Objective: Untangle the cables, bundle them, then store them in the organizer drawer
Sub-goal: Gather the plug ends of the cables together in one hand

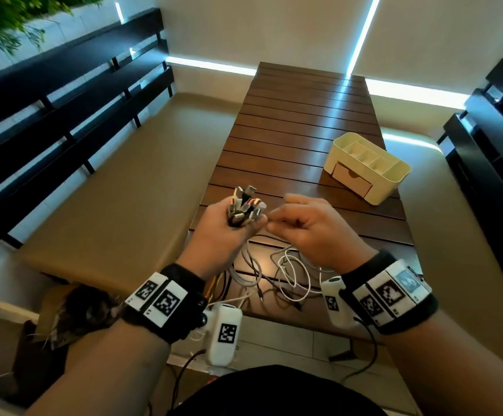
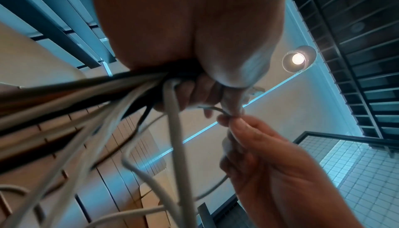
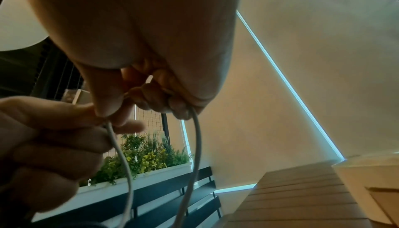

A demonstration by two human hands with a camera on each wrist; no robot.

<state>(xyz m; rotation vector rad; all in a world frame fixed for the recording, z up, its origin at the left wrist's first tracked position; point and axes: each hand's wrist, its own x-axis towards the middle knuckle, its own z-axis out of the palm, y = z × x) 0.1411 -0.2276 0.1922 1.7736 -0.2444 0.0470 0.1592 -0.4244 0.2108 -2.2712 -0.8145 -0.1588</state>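
**Now gathering plug ends, right pinch feeding one more**

Left hand (image 1: 229, 232) fisted round cables (image 1: 244, 205) just below the plugs; connector ends fan up and away, toward far end of desk (image 1: 304, 115). Long axis roughly vertical thru the fist, then tails drop and sprawl in loose loops on the desk near edge, between the wrists. Right hand (image 1: 310, 229) pinching a thin white cable (image 3: 121, 154) w/ thumb and forefinger, right beside the left thumb; same strand loops back thru the curled fingers (image 3: 159, 101) and hangs down.

Handling, as judged: light, soft, limp, no shape of their own, so tails likely snag each other if pulled hard. Smooth jackets prob. slippery in a fat bunch; plug ends stiff, best reference for lining up. Best hold near the plugs, as now, sliding down to comb tails straight before coiling.

Organizer (image 1: 367, 166) well apart, farther up on the right; drawer (image 1: 352, 178) looks closed, nothing stored yet.
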